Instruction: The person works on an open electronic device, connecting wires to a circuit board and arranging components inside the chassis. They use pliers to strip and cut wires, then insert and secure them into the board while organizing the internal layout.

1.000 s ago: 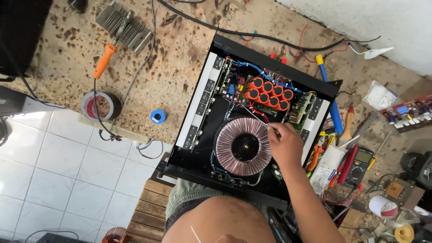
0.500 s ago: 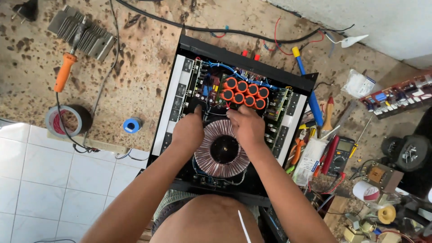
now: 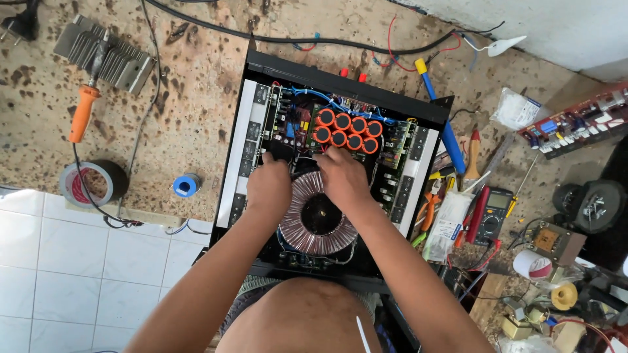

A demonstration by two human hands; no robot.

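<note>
— Both hands have edged a little deeper into the open amplifier chassis (image 3: 248, 124) on the stained desk (image 3: 176, 111) since a moment ago.

— And now?

— They lie side by side at the far rim of the copper toroidal transformer (image 3: 318, 219). Left hand (image 3: 268, 186) and right hand (image 3: 341, 178) have fingers curled down among wiring; whether they grip anything, I cannot tell. Orange capacitors (image 3: 347, 130) sit just beyond.
</note>
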